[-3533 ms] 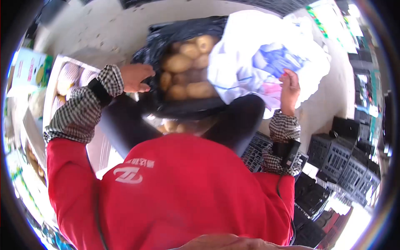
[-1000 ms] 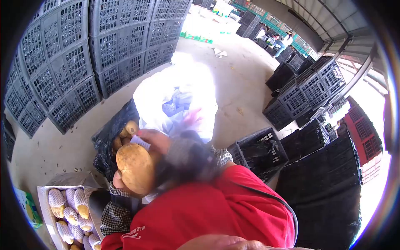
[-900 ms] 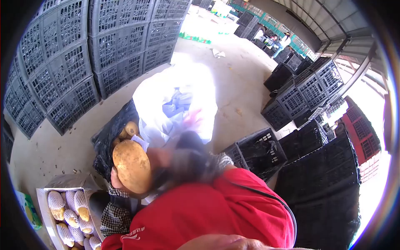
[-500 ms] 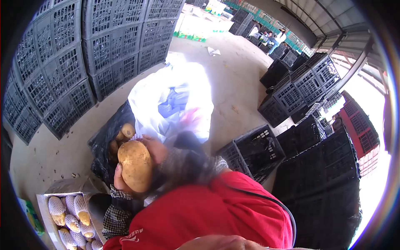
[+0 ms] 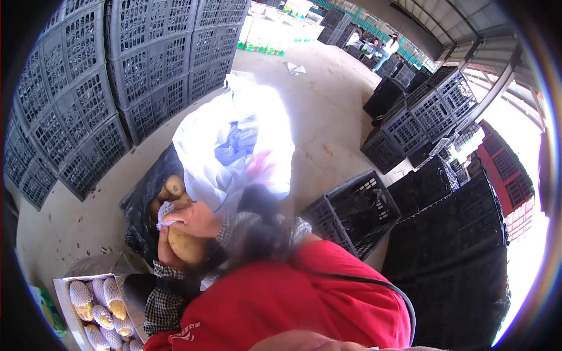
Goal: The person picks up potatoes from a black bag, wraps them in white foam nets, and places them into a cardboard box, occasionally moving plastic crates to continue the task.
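My left hand (image 5: 168, 253) grips a large potato (image 5: 187, 245) by its left side. Above it, my right hand (image 5: 202, 221) pinches a white foam net sleeve (image 5: 165, 214) at the upper end of the potato, close to my left thumb. Part of the potato is hidden behind my right hand. Just beyond both hands, several loose potatoes (image 5: 174, 186) lie in a crate lined with black plastic (image 5: 137, 202). A bright white plastic bag (image 5: 199, 158) stands behind, with bluish-white material in its opening.
At lower left, a cardboard box (image 5: 69, 304) holds several potatoes in foam nets. Tall stacks of black crates (image 5: 152, 70) rise on the left. An open black crate (image 5: 363, 210) and more stacked crates (image 5: 433, 111) stand on the right. People (image 5: 387, 50) are far off.
My right hand has come over the top of the potato with the foam net, now bunched at the potato's upper end. The potato has tipped and sits lower, more covered by the hand.
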### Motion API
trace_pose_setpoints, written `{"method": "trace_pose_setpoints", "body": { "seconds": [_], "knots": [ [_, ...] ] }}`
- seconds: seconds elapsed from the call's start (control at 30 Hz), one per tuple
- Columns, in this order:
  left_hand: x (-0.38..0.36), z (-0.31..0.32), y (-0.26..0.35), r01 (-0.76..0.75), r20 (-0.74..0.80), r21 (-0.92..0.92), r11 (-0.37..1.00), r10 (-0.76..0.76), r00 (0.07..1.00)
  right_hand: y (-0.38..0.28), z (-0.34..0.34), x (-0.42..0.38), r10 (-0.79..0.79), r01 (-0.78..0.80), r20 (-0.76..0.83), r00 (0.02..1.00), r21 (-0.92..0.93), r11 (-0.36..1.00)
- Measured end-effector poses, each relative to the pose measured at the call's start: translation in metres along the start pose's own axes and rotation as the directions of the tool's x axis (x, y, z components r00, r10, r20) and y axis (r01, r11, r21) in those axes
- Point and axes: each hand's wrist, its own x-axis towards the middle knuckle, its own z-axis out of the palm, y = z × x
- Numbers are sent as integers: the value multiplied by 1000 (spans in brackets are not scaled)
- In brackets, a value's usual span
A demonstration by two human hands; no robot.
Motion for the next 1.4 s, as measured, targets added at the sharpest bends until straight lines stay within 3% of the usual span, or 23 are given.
{"method": "trace_pose_setpoints", "body": {
  "seconds": [0.1, 0.2, 0.3, 0.37, 0.43, 0.5, 0.57, 0.67, 0.7, 0.73, 0.77, 0.8, 0.87, 1.07, 1.13, 1.17, 1.23, 1.27, 1.3, 1.33, 1.37, 1.4],
  "knots": [
    [1, 3, 7, -39, -44, 38, 998, 41, 998, 5, 9, -12, 71, -71, 26, 997, 4, 997],
    [5, -5, 11, -61, -71, 37, 997, 64, 995, 0, 2, -18, 328, -351, 183, 927, 107, 930],
    [9, -8, 10, -70, -87, 48, 996, 74, 993, 2, -5, -23, 400, -402, 59, 915, 229, 886],
    [10, -7, 12, -38, -37, 79, 996, 41, 998, 14, 12, -38, 384, -393, 92, 919, 306, 867],
    [20, -40, 10, -100, -48, 239, 966, 115, 992, 21, 30, -50, 400, -416, 121, 909, 350, 839],
    [21, -47, 2, -193, -38, 405, 893, 228, 973, 27, 47, -61, 505, -499, 94, 858, 386, 776],
    [22, -43, 0, -189, -79, 549, 814, 276, 958, 26, 51, -60, 620, -594, 93, 779, 425, 683],
    [17, -9, -7, -206, -95, 685, 699, 367, 926, 19, 36, -53, 669, -571, 205, 715, 723, 389],
    [19, -8, -9, -240, -54, 722, 649, 398, 916, 4, 15, -44, 695, -599, 224, 684, 715, 359],
    [21, -10, -11, -271, -11, 755, 597, 425, 905, 7, 18, -45, 660, -507, 234, 714, 823, 256],
    [29, -21, -11, -296, 70, 888, 353, 532, 844, 13, 22, -47, 625, -404, 237, 743, 904, 138],
    [29, -30, -12, -284, 122, 936, 207, 565, 816, 17, 25, -49, 592, -296, 232, 772, 955, 11],
    [28, -21, -16, -228, 238, 969, -96, 603, 761, 16, 20, -46, 594, -234, 219, 774, 971, -53],
    [13, 1, -37, -292, 547, 808, -512, 465, 696, 14, -2, -34, 490, -7, 141, 860, 964, -266],
    [8, 13, -39, -333, 629, 728, -599, 393, 670, 16, -11, -35, 510, -32, 152, 847, 971, -236],
    [2, 22, -31, -347, 604, 734, -584, 329, 725, 20, -12, -35, 495, -24, 137, 858, 974, -227],
    [-5, 10, -20, -512, 582, 813, -278, 385, 716, 24, -14, -37, 496, 6, 107, 862, 975, -221],
    [-6, 7, -17, -578, 567, 809, -109, 409, 715, 24, -18, -37, 470, -31, 83, 879, 992, -118],
    [-5, 6, -21, -549, 279, 766, 335, 596, 753, 24, -23, -38, 444, -62, 62, 894, 998, -14],
    [-6, 30, -15, -461, 145, 747, 479, 559, 817, 21, -27, -37, 417, -92, 46, 908, 992, 89],
    [-2, 34, -15, -438, 85, 596, 673, 489, 868, 18, -29, -37, 394, -122, 54, 917, 981, 150],
    [0, 34, -15, -391, 43, 407, 826, 410, 911, 14, -28, -38, 332, -138, -16, 943, 889, 436]
  ]
}}
